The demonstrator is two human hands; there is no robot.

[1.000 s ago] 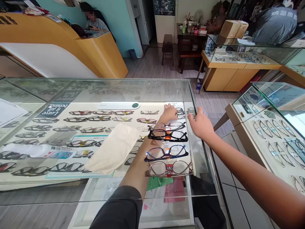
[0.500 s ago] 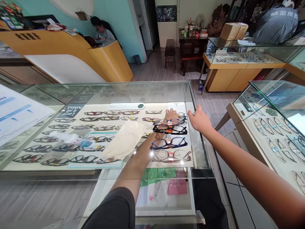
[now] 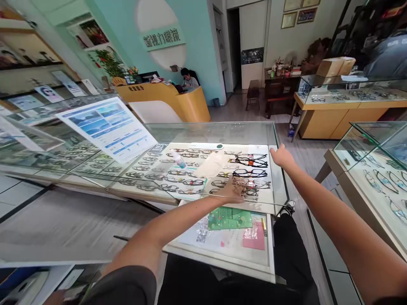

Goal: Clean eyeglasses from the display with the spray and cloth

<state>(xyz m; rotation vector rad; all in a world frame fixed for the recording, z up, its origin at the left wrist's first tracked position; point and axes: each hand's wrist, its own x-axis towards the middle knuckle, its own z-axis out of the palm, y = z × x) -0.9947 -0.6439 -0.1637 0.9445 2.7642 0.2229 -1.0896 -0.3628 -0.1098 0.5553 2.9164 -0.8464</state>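
The left hand reaches into the glass display case at the near end of the tray, its fingers resting on a pale, thin-rimmed pair of glasses; whether they are closed around the frame or only touching it cannot be told from this angle. From that hand, at 12 o'clock, lies a dark-framed pair of glasses, and further on in the same direction a black thick-rimmed pair with an orange tag. The right hand is at 1 o'clock from the left hand, well apart from it, on the right edge of the case's glass top with its fingers curled loosely over the rim, holding nothing else.

A beige cleaning cloth lies on the glass at 10 o'clock from the left hand, and a small spray bottle lies on its side further out in the same direction. More rows of glasses fill the tray to the left. A tilted blue-and-white printed sheet stands on the neighbouring case. On the lower shelf, at 6 o'clock from the left hand, lie a green leaflet and a pink card. At the far yellow desk a person sits.
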